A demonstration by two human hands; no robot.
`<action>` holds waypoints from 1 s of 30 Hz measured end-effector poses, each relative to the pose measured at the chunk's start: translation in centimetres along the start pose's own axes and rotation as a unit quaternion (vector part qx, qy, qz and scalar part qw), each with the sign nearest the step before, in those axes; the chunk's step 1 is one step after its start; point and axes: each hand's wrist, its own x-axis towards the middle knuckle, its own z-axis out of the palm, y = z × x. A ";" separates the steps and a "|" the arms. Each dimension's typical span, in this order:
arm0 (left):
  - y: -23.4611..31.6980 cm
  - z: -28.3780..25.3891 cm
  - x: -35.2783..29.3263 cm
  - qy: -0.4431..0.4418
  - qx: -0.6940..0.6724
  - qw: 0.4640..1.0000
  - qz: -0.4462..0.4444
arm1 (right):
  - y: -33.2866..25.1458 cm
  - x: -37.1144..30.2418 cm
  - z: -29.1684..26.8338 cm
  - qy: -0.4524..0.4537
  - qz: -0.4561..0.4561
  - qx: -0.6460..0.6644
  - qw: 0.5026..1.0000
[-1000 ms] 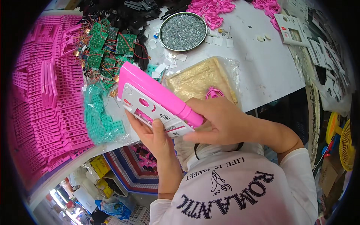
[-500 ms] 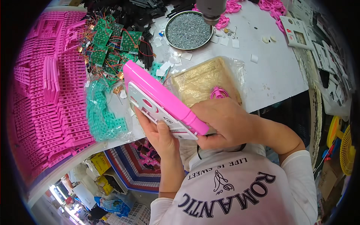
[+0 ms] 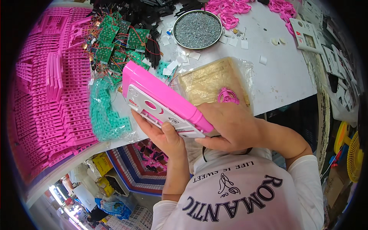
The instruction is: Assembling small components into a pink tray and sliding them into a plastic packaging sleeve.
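Observation:
A pink plastic casing [image 3: 161, 90] with a white printed front panel [image 3: 147, 105] is held tilted between both hands, above the table's near edge. My left hand [image 3: 168, 138] grips the panel side from below, its thumb pressed on the white face. My right hand [image 3: 230, 128] closes round the casing's near right end, hiding that corner. Just beyond the right hand, a pink ring-shaped plastic part [image 3: 227, 96] lies on a tan pad in clear plastic film [image 3: 207, 78].
A round dish [image 3: 197, 48] of small screws stands at the back, near pink plastic parts [image 3: 229, 21]. Stacked pink panels [image 3: 73, 111] fill the left, beside green circuit boards [image 3: 103, 51] and bagged teal keypads [image 3: 103, 115]. White panels [image 3: 333, 61] line the right edge.
The casing has turned slightly, so more of its white panel shows. My right fingers have shifted a little at its end. The metal tool head above the screw dish has left the view.

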 end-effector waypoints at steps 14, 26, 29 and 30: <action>0.7 -2.8 2.3 0.051 -0.060 0.983 -0.165 | 0.2 0.5 -1.3 0.013 0.093 0.093 0.991; 2.7 -1.8 3.2 -0.083 0.018 0.994 -0.066 | 1.9 0.3 -0.6 0.219 0.106 0.259 0.935; 3.4 -0.9 0.6 -0.074 0.076 0.992 -0.072 | 1.3 0.7 -0.8 0.266 0.112 0.316 0.904; 3.1 -1.2 0.2 -0.081 0.104 0.990 -0.056 | 1.5 0.6 -0.6 0.267 0.116 0.314 0.904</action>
